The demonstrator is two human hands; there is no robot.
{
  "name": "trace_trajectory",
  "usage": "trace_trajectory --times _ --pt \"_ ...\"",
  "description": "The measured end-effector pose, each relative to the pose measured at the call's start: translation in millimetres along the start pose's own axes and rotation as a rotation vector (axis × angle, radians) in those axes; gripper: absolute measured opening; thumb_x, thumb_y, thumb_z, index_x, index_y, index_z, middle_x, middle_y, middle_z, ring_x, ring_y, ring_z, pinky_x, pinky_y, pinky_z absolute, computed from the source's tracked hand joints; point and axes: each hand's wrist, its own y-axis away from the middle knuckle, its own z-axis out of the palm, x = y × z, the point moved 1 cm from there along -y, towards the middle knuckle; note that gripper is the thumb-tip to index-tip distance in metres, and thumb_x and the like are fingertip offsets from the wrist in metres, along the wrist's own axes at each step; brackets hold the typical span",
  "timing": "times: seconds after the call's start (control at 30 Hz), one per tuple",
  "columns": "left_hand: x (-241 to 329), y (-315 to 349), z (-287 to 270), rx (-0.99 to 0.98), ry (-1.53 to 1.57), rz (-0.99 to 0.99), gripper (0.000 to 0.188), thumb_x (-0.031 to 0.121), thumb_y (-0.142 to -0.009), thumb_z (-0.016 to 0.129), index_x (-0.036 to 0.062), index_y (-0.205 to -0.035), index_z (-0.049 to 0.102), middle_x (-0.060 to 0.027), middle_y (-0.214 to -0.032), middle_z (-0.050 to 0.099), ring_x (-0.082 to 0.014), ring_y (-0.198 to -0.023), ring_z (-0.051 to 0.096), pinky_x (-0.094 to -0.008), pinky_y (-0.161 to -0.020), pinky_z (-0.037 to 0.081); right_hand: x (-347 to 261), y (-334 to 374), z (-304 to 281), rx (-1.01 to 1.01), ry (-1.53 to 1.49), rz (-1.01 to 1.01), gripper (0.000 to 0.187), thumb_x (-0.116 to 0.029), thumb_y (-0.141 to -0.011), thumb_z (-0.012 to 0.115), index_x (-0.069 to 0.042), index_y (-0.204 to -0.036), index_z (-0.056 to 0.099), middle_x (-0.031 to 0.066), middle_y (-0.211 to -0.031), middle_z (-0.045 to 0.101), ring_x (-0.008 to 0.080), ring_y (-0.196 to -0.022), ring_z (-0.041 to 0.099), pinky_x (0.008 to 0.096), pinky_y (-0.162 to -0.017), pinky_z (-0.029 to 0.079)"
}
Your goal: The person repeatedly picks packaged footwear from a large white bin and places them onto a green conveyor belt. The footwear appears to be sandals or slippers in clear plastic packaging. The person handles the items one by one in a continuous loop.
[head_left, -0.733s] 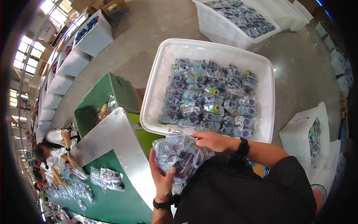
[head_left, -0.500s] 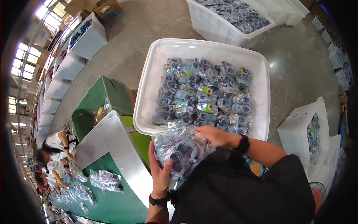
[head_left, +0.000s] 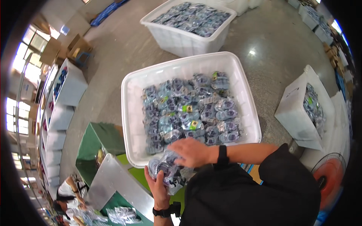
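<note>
A clear plastic bag of small blue-grey shoes (head_left: 167, 167) is held at the near left corner of a large white tub (head_left: 126, 113). My left hand (head_left: 159, 188) grips the bag from below and the left, its thumb on the near face. Over the bag's upper right side is my right hand (head_left: 192, 152), its fingers bent onto the plastic and partly blurred. Rows of similar bagged shoes (head_left: 190, 109) fill the bottom of the tub, some with green labels.
Beyond stands another white tub (head_left: 184, 47) heaped with bagged shoes. A third tub (head_left: 292, 109) and an orange fan (head_left: 328, 180) are at the right. Left are a green bin (head_left: 86, 150), a metal-edged table (head_left: 128, 173) with bagged shoes, and other people working.
My view has shifted, and the tub appears lower and further left. My right hand has moved from the bag's upper edge to across its top, and the bag looks more gathered.
</note>
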Motion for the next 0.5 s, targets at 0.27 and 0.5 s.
trace_trajectory --times 0.27,0.5 --pt "-33.2 -36.7 16.9 0.058 0.126 -0.148 0.083 0.022 -0.106 0.070 0.0120 -0.170 0.019 -0.0156 -0.142 0.059 -0.0258 -0.124 0.064 -0.0404 -0.098 0.057 -24.1 2.4 -20.3 -0.125 0.076 -0.285 0.088 -0.032 -0.074 0.094 -0.001 -0.146 0.053 0.0167 -0.129 0.065 0.0349 -0.124 0.064 0.0492 -0.102 0.048" --pt "-38.3 -40.9 37.1 -0.181 0.097 -0.324 0.073 0.023 -0.110 0.064 0.0127 -0.170 0.024 -0.0101 -0.141 0.057 -0.0279 -0.120 0.062 -0.0459 -0.097 0.059 16.4 3.7 -47.4 -0.256 0.211 -0.020 0.069 -0.028 -0.072 0.086 -0.001 -0.130 0.060 0.0175 -0.116 0.066 0.0373 -0.107 0.068 0.0479 -0.093 0.053"
